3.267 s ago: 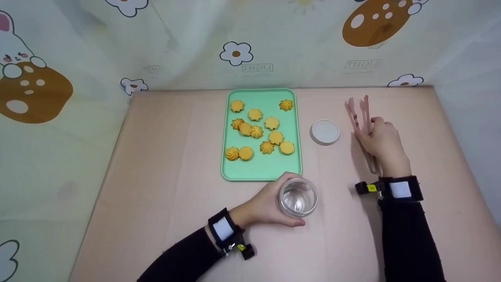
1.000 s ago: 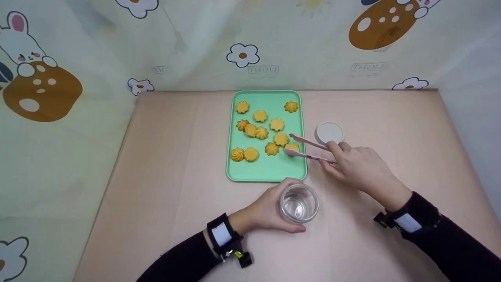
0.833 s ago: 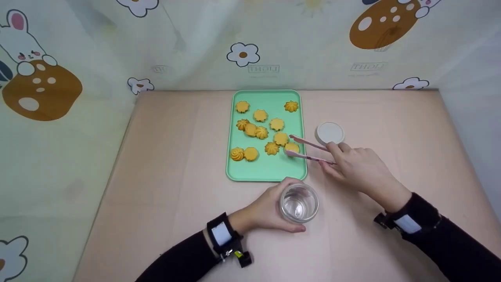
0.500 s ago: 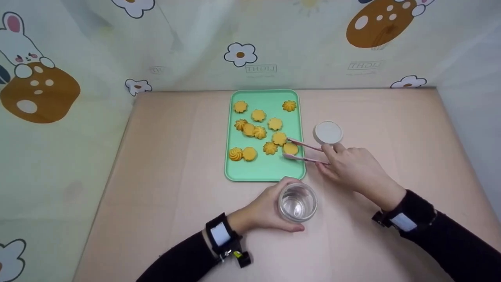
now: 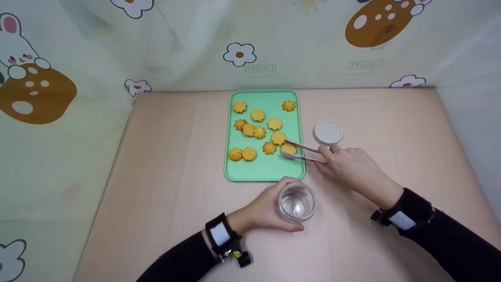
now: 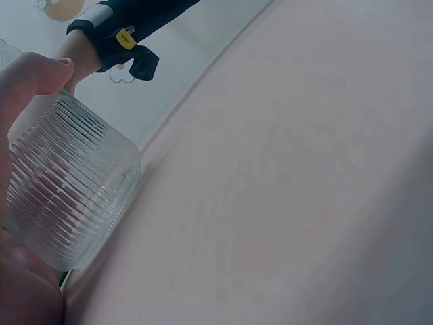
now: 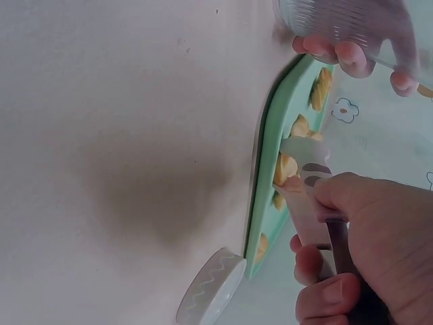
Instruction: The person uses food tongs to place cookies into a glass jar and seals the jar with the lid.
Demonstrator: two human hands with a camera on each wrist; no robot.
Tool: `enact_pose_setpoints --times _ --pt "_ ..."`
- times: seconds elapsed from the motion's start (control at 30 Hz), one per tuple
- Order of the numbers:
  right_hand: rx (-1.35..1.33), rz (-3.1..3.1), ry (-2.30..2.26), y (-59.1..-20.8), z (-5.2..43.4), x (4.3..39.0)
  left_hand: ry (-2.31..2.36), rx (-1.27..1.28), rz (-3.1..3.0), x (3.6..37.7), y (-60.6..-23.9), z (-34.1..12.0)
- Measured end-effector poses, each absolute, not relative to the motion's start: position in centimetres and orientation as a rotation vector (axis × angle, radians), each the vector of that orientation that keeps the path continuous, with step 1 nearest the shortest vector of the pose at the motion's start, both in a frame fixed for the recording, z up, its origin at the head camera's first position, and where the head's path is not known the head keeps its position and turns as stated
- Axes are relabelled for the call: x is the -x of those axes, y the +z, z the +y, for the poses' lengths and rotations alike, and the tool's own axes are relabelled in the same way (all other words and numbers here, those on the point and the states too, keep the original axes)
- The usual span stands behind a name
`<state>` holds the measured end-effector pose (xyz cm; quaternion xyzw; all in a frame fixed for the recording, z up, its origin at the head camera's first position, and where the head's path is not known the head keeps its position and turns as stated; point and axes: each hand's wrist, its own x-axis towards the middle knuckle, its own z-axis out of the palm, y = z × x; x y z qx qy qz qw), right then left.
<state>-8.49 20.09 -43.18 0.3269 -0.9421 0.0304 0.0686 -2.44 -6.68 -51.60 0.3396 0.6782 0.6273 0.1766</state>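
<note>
My left hand (image 5: 270, 207) grips a clear glass jar (image 5: 297, 203) at the tray's near edge; its ribbed wall shows in the left wrist view. Inside, the jar holds nothing. My right hand (image 5: 350, 168) holds pink tongs (image 5: 309, 158), reaching over the right edge of the green tray (image 5: 264, 172). The tong tips stand on either side of a round cookie (image 5: 289, 148) at the tray's lower right. Another cookie (image 5: 278, 138) lies against the far tip, and a ridged cookie (image 5: 269, 148) sits just left of them.
Several more cookies (image 5: 258, 132) are spread over the tray. A white round lid (image 5: 328, 132) lies right of the tray, just beyond my right hand. A patterned curtain (image 5: 188, 51) hangs behind the table (image 5: 164, 156).
My right hand has taken the tongs from the table's right side to the tray. Over the last second the tips have shifted slightly left and closed in around the cookie. The jar stays put.
</note>
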Motion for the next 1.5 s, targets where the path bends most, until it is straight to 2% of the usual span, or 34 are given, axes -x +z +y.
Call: enact_pose_setpoints --times 0.53,0.7,1.0,1.5 --pt "-0.949 -2.905 0.251 -43.8 21.4 9.0 1.771 -0.958 1.941 2.5 -51.8 -6.7" --pt "-1.005 -2.867 0.434 -41.4 23.2 8.8 1.774 -0.985 1.938 2.5 -52.0 -6.6" --pt "-1.298 -2.787 0.656 -35.7 26.4 6.9 1.754 -0.977 1.979 2.3 -52.0 -6.6" --pt "-1.462 -2.748 0.623 -33.8 24.8 4.0 1.778 -0.971 1.889 2.4 -51.9 -6.6"
